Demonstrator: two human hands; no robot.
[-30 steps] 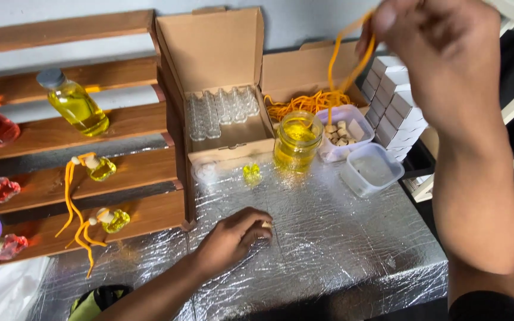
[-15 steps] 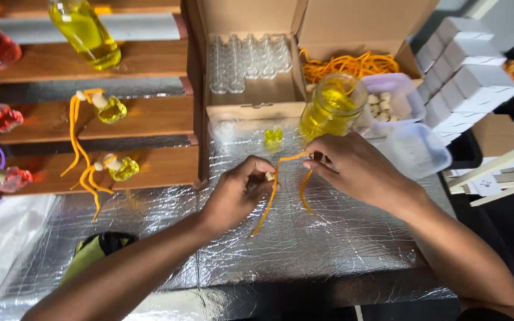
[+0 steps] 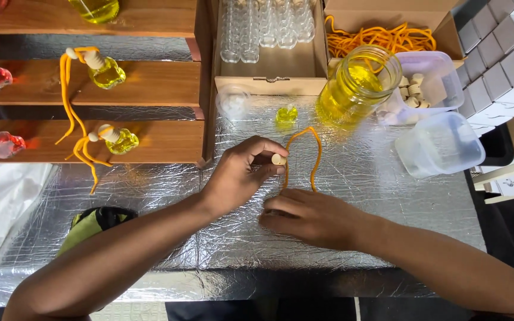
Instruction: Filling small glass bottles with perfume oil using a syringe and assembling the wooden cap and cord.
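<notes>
— What have we got in our hands?

— Our left hand (image 3: 242,175) pinches a small cork stopper (image 3: 278,159) between thumb and fingertips, fingers curled narrow around it, over the middle of the foil-covered worktop (image 3: 358,196). The orange cord (image 3: 304,154) rises in a loop just beside the cork.

— And our right hand (image 3: 310,217)?

— It lies low on the worktop just below the left, fingers nearly flat and close together, pressing on the lower ends of the cord. We cannot tell whether the fingers grip the ends or only hold them down.

— What sits beyond the loop?

— Near the far edge, a tiny yellow bottle (image 3: 286,114), then a glass jar of yellow liquid (image 3: 357,86) touching a clear tub of corks (image 3: 426,86). An empty plastic tub (image 3: 441,145) stands toward the right edge. A cardboard box of empty vials (image 3: 267,41) rests at the far edge, and wooden shelves (image 3: 150,83) along the left carry filled little bottles with cords.
</notes>
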